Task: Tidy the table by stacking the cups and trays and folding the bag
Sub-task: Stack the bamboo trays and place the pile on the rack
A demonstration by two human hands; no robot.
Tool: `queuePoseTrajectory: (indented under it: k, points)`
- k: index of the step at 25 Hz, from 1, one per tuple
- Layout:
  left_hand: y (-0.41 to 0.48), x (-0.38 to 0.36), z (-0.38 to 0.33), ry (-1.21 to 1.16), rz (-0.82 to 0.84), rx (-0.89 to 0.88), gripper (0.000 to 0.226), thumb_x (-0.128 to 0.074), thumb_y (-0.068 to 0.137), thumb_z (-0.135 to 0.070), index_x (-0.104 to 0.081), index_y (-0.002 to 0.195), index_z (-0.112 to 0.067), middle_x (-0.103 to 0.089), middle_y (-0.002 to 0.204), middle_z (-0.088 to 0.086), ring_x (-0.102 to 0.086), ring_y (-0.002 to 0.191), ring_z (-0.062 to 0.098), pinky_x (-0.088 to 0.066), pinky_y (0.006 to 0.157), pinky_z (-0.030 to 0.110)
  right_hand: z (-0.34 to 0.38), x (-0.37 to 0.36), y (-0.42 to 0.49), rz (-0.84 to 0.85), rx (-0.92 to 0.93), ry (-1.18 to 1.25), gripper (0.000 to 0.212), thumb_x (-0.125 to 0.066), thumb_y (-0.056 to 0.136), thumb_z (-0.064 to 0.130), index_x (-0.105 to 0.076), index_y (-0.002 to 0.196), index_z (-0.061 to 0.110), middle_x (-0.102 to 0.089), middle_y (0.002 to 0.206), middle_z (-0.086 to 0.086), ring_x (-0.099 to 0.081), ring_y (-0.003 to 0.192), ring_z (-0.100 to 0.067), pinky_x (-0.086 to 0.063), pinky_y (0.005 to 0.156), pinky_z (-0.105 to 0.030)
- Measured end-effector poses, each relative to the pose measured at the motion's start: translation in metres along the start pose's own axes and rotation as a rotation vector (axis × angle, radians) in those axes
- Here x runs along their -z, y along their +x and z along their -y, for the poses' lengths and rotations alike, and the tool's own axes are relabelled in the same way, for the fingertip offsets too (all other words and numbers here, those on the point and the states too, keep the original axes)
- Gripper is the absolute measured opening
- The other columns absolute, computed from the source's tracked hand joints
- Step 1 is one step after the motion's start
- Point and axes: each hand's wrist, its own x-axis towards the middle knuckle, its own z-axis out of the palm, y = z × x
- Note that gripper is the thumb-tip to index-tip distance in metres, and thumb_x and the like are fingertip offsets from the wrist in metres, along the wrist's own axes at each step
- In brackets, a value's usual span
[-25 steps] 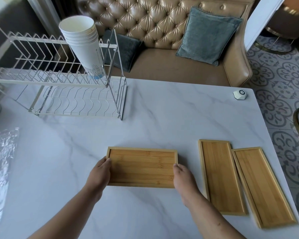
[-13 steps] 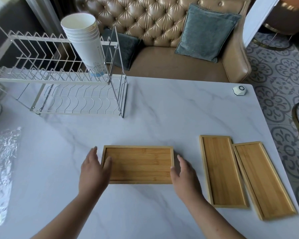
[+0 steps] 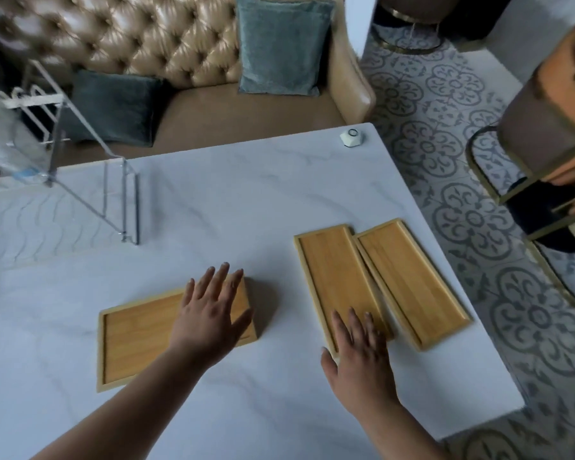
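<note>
This looks like a lived-in home, a dining corner beside a sitting area. A white marble-look table (image 3: 213,200) stands against a tufted tan leather sofa (image 3: 146,38) with two grey-blue cushions (image 3: 281,48), and the floor (image 3: 445,104) is laid with ornate grey-and-white patterned tiles. An upholstered chair (image 3: 545,134) on a gold metal frame stands at the right, a wire dish rack (image 3: 90,180) sits on the table's left part, and bamboo trays (image 3: 342,277) lie on the table, all household furnishings and kitchenware.
</note>
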Motion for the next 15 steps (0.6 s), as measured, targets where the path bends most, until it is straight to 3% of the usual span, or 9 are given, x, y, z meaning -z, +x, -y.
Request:
queuePoseTrajectory:
  k: [3,5,8,11,15]
  points:
    - [0.017,-0.012,-0.04,0.014,0.027,-0.061,0.083,-0.024,0.093,-0.074,-0.02,0.164,-0.031,-0.017,0.173,0.001,-0.014,0.159,0.026,-0.013,0.128,0.051,-0.031,-0.011,-0.009,0.133,0.026,0.009,0.067,-0.042,0.097,0.054,-0.02,0.159,0.045,-0.014,0.171,-0.008,-0.011,0.154,-0.045,-0.021,0.121,-0.061]
    - [0.027,-0.021,-0.064,0.014,0.047,-0.095,0.082,-0.023,0.093,-0.075,-0.015,0.164,-0.033,-0.013,0.173,-0.001,-0.009,0.16,0.024,-0.01,0.129,0.051,-0.046,-0.019,-0.015,0.159,0.112,0.015,0.061,-0.04,0.099,0.048,-0.018,0.157,0.048,-0.004,0.172,-0.006,-0.003,0.154,-0.047,-0.02,0.122,-0.062]
    - [0.038,-0.034,-0.093,0.048,0.069,-0.128,0.083,-0.021,0.093,-0.076,-0.012,0.164,-0.035,-0.01,0.174,0.0,-0.005,0.16,0.024,-0.005,0.129,0.051,-0.066,-0.018,-0.018,0.137,0.263,-0.023,0.057,-0.045,0.1,0.04,-0.029,0.154,0.049,-0.014,0.171,-0.005,-0.007,0.154,-0.048,-0.022,0.121,-0.063]
    - [0.045,-0.04,-0.106,0.095,0.068,-0.097,0.085,-0.026,0.094,-0.077,-0.008,0.165,-0.033,-0.005,0.174,0.003,-0.001,0.16,0.026,-0.005,0.129,0.053,-0.085,-0.013,-0.017,0.134,0.36,-0.027,0.054,-0.039,0.101,0.035,-0.031,0.153,0.048,-0.009,0.172,-0.002,0.003,0.155,-0.043,-0.002,0.122,-0.06]
    - [0.059,-0.042,-0.105,0.183,0.124,0.025,0.108,-0.041,0.085,-0.085,0.001,0.165,-0.027,0.006,0.173,0.013,0.004,0.159,0.032,-0.005,0.127,0.057,-0.087,-0.007,-0.025,0.11,0.22,-0.042,0.058,-0.052,0.096,0.038,-0.038,0.152,0.044,-0.025,0.166,-0.019,-0.014,0.151,-0.052,-0.019,0.119,-0.064]
